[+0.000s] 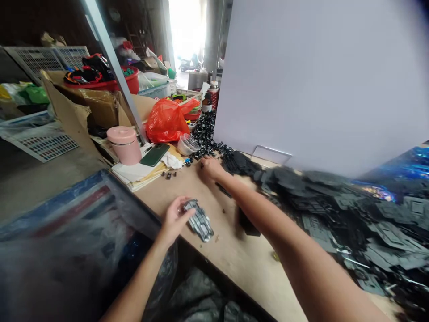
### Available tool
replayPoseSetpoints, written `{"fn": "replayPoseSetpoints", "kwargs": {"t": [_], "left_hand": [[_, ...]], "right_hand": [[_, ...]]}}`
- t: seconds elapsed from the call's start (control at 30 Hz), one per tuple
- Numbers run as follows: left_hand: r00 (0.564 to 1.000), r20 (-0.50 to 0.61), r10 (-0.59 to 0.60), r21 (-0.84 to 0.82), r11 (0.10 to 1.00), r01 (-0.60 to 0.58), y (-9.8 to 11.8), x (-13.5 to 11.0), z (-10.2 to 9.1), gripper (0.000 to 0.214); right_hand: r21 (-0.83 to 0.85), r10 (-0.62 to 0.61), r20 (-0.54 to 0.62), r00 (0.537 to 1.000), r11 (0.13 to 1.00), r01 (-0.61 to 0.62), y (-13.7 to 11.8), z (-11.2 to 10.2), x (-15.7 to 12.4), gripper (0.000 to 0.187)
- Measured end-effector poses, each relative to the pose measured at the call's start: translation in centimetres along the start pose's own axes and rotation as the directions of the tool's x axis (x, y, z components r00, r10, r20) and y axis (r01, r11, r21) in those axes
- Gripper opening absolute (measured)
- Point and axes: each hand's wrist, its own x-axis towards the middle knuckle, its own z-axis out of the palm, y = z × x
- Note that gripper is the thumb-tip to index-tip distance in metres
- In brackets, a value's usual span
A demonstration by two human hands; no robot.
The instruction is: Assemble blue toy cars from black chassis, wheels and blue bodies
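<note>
My left hand (177,213) grips a grey plastic toy car chassis (200,223) by its far end, over the table's near edge. My right arm stretches forward across the table. At its end my right hand (212,167) is at the near edge of a heap of small black toy wheels (205,132), with its fingers curled in. Whatever those fingers hold is too small and blurred to make out. A few loose dark wheels (169,175) lie on the tabletop to the left of my right hand.
A long pile of dark flat plastic parts (318,205) covers the right side. At the left stand a pink lidded container (124,145), a dark green phone (154,155), a red plastic bag (167,120) and a clear bowl (188,144). A dark block (248,223) lies under my right forearm.
</note>
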Motion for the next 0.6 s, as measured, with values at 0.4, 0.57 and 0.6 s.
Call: {"fn": "replayPoseSetpoints", "kwargs": {"t": [0.4, 0.57, 0.6], "left_hand": [[0.988, 0.133, -0.078, -0.04, 0.996, 0.084, 0.2, 0.0, -1.0, 0.047], [0.926, 0.378, 0.004, 0.148, 0.987, -0.064, 0.9, 1.8, 0.0, 0.031], [0.892, 0.451, 0.019, 0.185, 0.976, -0.114, 1.1, 2.2, 0.6, 0.029]], "right_hand": [[0.193, -0.003, 0.077, 0.997, 0.981, -0.012, 0.4, -0.1, -4.4, 0.017], [0.41, 0.079, -0.05, 0.996, 0.911, -0.052, -1.7, -3.0, -9.6, 0.027], [0.495, 0.101, -0.043, 0.994, 0.866, -0.067, -1.8, -3.7, -11.6, 0.026]]}}
